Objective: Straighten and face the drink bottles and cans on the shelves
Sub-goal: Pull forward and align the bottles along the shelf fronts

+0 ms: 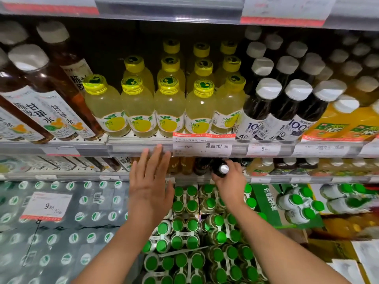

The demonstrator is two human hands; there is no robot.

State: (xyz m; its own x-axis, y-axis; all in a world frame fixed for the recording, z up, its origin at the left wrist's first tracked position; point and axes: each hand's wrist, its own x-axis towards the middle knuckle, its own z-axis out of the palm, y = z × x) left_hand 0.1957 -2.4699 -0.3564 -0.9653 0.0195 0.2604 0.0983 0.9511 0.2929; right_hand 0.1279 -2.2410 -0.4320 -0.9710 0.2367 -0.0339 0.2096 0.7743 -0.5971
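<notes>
My right hand (230,181) grips a dark bottle with a silver cap (222,170) at the front of the lower shelf (287,179), just under the price strip. My left hand (149,185) hovers flat, fingers straight and pointing up at the upper shelf's edge (133,149), holding nothing. On the upper shelf stand rows of pale yellow juice bottles with yellow caps (170,107); most labels face front, and the rightmost front one (228,105) is turned partly sideways. Dark juice bottles with white caps (264,111) stand to their right.
Brown tea bottles (47,103) lean at the upper left, orange juice bottles (346,121) at the upper right. Below lie shrink-wrapped water packs (61,222) with a hanging price tag (48,206), and packs of green-capped bottles (184,232). The shelf above overhangs at the top.
</notes>
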